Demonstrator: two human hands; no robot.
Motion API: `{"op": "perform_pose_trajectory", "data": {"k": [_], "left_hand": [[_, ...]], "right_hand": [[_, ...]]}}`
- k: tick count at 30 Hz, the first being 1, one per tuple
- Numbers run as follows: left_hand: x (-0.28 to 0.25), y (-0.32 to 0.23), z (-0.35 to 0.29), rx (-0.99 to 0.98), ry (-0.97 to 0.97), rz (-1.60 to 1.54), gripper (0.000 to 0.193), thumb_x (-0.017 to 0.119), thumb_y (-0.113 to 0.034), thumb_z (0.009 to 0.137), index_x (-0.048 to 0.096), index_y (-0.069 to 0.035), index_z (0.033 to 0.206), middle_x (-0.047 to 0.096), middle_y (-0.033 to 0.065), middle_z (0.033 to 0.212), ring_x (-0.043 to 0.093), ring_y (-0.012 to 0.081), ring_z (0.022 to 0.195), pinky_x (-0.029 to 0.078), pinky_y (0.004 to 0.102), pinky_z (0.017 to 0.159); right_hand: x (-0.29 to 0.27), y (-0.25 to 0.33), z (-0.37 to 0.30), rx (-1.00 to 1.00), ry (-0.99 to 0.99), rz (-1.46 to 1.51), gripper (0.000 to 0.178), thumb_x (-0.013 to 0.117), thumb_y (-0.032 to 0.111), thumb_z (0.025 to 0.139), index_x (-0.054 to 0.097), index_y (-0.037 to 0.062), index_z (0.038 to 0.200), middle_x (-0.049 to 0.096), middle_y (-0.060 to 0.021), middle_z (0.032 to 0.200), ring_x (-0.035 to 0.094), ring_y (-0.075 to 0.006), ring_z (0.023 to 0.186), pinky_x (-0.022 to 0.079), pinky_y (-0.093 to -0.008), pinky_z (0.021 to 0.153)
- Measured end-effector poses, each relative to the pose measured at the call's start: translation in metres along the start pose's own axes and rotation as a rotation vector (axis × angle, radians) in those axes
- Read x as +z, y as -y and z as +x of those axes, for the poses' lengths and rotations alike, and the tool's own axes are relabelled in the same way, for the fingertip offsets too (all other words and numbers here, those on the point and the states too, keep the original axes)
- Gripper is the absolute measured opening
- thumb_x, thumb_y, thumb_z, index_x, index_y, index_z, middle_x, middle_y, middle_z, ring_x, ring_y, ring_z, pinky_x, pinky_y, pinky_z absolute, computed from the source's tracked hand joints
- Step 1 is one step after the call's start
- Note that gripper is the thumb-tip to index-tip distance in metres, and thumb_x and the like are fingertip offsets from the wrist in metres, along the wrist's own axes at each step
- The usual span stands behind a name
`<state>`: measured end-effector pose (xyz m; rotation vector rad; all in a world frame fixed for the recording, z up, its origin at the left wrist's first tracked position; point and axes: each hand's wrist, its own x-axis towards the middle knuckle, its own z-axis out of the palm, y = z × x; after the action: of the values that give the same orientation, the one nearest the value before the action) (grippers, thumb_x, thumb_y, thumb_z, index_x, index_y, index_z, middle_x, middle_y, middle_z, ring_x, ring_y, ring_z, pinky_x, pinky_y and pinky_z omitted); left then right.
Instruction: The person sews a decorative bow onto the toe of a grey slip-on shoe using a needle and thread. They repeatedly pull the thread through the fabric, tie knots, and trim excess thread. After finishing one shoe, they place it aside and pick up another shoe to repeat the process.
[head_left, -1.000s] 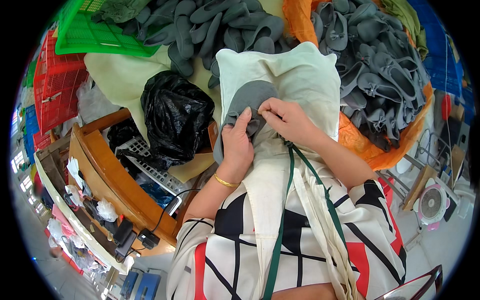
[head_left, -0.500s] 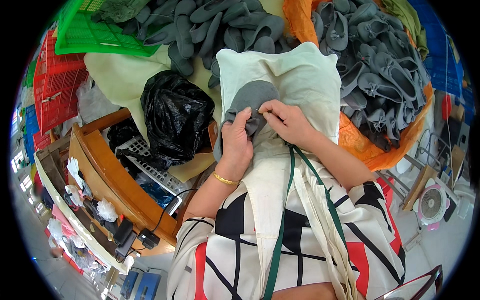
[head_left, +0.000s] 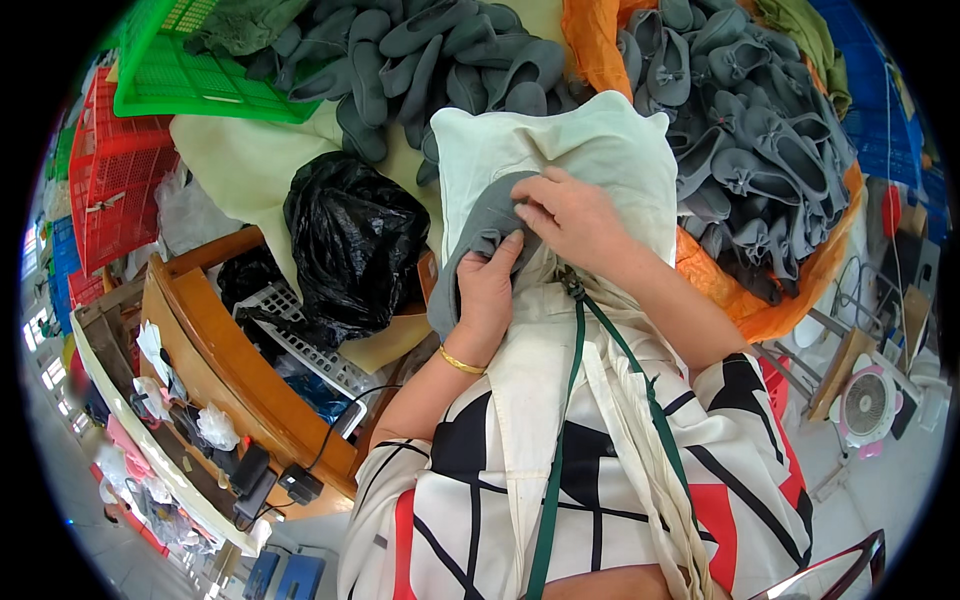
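So the soft grey fabric shoe (head_left: 492,215) is lying aslant over a white, square-cornered cloth cushion (head_left: 625,140) on the person's lap, rounded end pointing away and tipped a bit to the right. The left hand (head_left: 485,290) has it clamped, thumb pressed on top next to some bunched-up material and the other fingers mostly tucked out of sight. There's a gold bangle (head_left: 462,362) on that wrist too. The right hand (head_left: 575,222) is over the shoe's right edge near the rounded end, fingers bent and close together. Honestly can't tell if those fingertips are pinching anything, they're too small to make out.

Just below the right hand, a dark green cord (head_left: 558,430) trails down over the cream cloth apron (head_left: 530,410). Off to the left there's a shiny black plastic bag (head_left: 350,225) beside an open brown wooden drawer (head_left: 225,350). Beyond the cushion is a big pile of plain grey shoes (head_left: 440,60), with a bright green plastic crate (head_left: 190,85) at its left, and over on the right a bright orange sack (head_left: 725,290) full of grey shoes with bows (head_left: 760,170).
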<state>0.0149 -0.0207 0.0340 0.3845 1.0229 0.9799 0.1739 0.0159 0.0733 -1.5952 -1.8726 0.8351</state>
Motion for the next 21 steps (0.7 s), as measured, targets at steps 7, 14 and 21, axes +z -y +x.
{"op": "perform_pose_trajectory", "data": {"k": [7, 14, 21], "left_hand": [[-0.003, 0.007, 0.001, 0.045, 0.107, 0.087, 0.026, 0.066, -0.007, 0.094, 0.065, -0.001, 0.12, 0.066, 0.0046, 0.117, 0.061, 0.011, 0.105, 0.048, 0.0251, 0.092], [0.003, -0.01, 0.006, 0.026, 0.09, 0.401, 0.012, 0.071, -0.013, 0.092, 0.071, -0.001, 0.093, 0.067, -0.004, 0.086, 0.056, 0.0063, 0.077, 0.047, 0.0236, 0.072], [0.034, -0.084, 0.051, 0.118, 0.558, 1.206, 0.02, 0.076, -0.013, 0.082, 0.065, 0.002, 0.075, 0.057, 0.0006, 0.064, 0.045, 0.0077, 0.062, 0.04, 0.0282, 0.056]], "right_hand": [[0.023, -0.018, -0.007, -0.05, -0.123, 0.198, 0.01, 0.064, 0.014, 0.092, 0.058, 0.0073, 0.097, 0.06, -0.0066, 0.083, 0.061, -0.0247, 0.068, 0.048, -0.0351, 0.061], [-0.016, -0.015, -0.008, 0.511, 0.01, 1.17, 0.012, 0.055, 0.022, 0.102, 0.051, 0.0106, 0.101, 0.063, -0.0045, 0.079, 0.059, -0.0128, 0.058, 0.048, -0.0272, 0.051], [-0.118, -0.082, -0.055, 0.383, -0.762, 1.622, 0.014, 0.059, 0.006, 0.096, 0.05, 0.0057, 0.086, 0.045, 0.0017, 0.063, 0.045, -0.0105, 0.055, 0.046, -0.0247, 0.061]]}}
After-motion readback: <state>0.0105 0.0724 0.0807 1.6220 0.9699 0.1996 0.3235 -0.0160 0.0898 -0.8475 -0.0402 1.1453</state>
